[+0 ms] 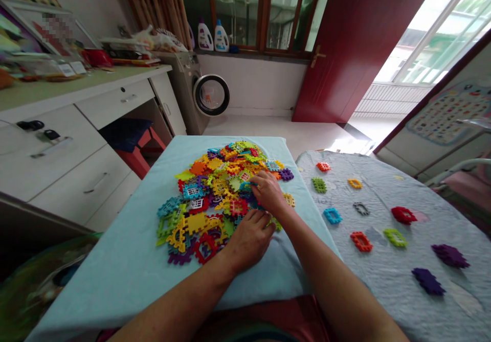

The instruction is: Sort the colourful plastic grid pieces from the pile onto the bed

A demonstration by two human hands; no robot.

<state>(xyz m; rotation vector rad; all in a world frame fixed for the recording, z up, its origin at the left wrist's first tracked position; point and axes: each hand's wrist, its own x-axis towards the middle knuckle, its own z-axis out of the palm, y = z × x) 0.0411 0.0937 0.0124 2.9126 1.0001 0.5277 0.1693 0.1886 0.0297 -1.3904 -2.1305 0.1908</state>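
A heap of colourful plastic interlocking building pieces (pixel 196 223), many with notched edges and some with white window grids, lies on the table covered with a light blue cloth (pixel 126 260). At the heap's right side my right hand (pixel 268 192) has its fingers closed on a teal interlocking piece (pixel 246 185), partly hidden by the fingers. Just nearer to me, my left hand (pixel 251 240) rests at the heap's front right edge with its fingers curled together. Whatever is beneath those fingertips is hidden.
On the right, a grey-blue covered surface (pixel 368 275) bears separate pieces and small stacks, among them a red stack (pixel 403 215), a purple stack (pixel 449 256) and an orange-red frame (pixel 361 241). A white desk (pixel 103 147) stands left, beside a washing machine with its door open (pixel 211 95).
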